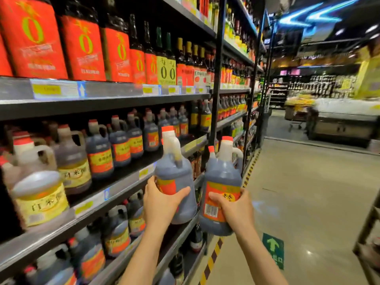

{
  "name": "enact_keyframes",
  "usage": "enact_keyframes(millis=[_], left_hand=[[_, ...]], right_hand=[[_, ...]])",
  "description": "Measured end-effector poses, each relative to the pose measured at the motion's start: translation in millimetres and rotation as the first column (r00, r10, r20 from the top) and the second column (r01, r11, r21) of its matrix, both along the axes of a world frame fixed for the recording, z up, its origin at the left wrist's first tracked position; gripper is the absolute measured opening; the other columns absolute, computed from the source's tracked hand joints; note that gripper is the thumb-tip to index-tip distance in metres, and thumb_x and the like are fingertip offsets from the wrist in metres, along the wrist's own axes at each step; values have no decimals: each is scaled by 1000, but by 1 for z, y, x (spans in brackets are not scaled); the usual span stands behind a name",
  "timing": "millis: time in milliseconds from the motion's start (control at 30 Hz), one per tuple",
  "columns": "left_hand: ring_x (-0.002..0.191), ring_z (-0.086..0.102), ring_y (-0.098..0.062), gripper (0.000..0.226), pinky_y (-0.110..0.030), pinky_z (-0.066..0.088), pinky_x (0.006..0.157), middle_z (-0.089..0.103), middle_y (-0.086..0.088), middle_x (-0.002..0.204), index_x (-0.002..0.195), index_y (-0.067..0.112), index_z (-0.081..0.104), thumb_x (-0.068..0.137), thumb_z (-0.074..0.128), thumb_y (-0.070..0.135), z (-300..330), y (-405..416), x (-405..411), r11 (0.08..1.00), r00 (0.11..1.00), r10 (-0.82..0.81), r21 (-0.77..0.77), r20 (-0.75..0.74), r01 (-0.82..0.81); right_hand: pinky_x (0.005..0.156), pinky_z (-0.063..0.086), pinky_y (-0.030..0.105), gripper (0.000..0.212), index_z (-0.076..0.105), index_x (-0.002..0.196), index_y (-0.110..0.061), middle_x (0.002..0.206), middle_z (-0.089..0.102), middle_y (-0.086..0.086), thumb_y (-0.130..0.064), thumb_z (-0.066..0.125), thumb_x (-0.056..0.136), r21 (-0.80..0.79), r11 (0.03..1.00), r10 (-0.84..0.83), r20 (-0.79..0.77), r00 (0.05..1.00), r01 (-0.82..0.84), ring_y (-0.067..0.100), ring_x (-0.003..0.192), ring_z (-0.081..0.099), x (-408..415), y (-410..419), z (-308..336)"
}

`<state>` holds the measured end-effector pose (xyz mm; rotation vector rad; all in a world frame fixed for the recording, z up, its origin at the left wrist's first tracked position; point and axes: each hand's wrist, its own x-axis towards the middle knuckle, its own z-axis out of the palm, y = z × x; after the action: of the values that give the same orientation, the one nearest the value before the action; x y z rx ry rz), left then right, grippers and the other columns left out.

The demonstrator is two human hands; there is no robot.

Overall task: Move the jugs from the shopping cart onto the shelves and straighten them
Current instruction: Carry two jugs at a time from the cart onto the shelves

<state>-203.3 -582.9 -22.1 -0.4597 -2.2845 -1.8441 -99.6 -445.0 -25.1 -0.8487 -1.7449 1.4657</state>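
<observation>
Bright ceiling lights point(312, 19) glare; wide-angle edges bend, nearest jugs point(39, 194) blurred.

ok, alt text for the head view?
A person holds two dark, red-capped jugs, the left hand gripping the left jug and the right hand gripping the right jug, beside supermarket shelves stocked with similar jugs.

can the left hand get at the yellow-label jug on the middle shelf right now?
Probably not as is. The left hand grips a dark jug, so it has no free fingers. The yellow-label jug sits at the shelf front with nothing blocking it.
</observation>
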Motion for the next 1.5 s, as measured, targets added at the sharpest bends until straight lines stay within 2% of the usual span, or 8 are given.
enact_keyframes(millis=[100,367,567,700,900,1167,1333,1500], left_hand=[[121,49,-27,102,-52,45,95,49,-1,136,135,28,35,47,77,60,0,37,-31,1000,999,27,4,25,-27],[110,55,-27,90,-49,48,90,56,-1,124,126,25,43,50,79,56,11,157,-124,989,982,146,10,120,-148],[103,57,-25,89,-49,50,87,56,-1,118,121,24,43,47,79,57,28,227,-193,976,962,203,44,182,-214],[105,56,-27,79,-47,49,89,56,-3,118,122,20,44,58,82,46,36,253,-232,963,944,262,10,201,-270],[103,57,-26,83,-45,50,87,58,-3,117,127,18,43,59,82,45,40,278,-282,949,929,305,11,208,-314],[97,59,-27,85,-47,51,86,59,-3,108,110,17,46,43,79,59,45,301,-347,936,905,348,-26,245,-352],[110,54,-32,96,-39,47,90,57,-5,116,133,9,35,60,78,54,47,311,-378,925,899,380,-114,218,-364],[124,46,-32,103,-42,41,99,40,-8,143,146,20,15,68,77,45,41,322,-401,923,903,381,-133,201,-360]], right_hand=[[75,52,37,66,38,104,-25,104,56,2,-37,85,59,1,1000,16,10,1000,-16,22,88,60,-33,40,0],[78,56,43,63,44,104,-21,100,62,2,-31,87,58,-21,979,204,12,979,-204,22,86,65,-142,173,5],[76,57,42,67,49,108,-16,101,65,6,-40,85,57,-33,939,343,77,936,-341,23,85,67,-230,257,23],[60,52,29,64,54,114,-8,103,68,11,-35,83,63,-87,896,441,59,896,-435,23,83,68,-278,288,32],[83,56,47,61,48,107,-14,102,66,9,-38,82,63,-116,864,498,53,865,-490,27,88,67,-345,314,35],[76,56,40,51,57,108,-9,100,69,12,-35,78,70,-98,826,560,23,828,-556,27,85,68,-429,344,44],[81,56,43,60,56,112,-12,101,69,8,-44,77,65,-52,830,556,10,831,-555,26,87,68,-476,354,50],[76,49,35,51,45,108,-20,103,59,2,-36,78,72,78,828,555,18,831,-555,21,91,59,-503,359,54]])
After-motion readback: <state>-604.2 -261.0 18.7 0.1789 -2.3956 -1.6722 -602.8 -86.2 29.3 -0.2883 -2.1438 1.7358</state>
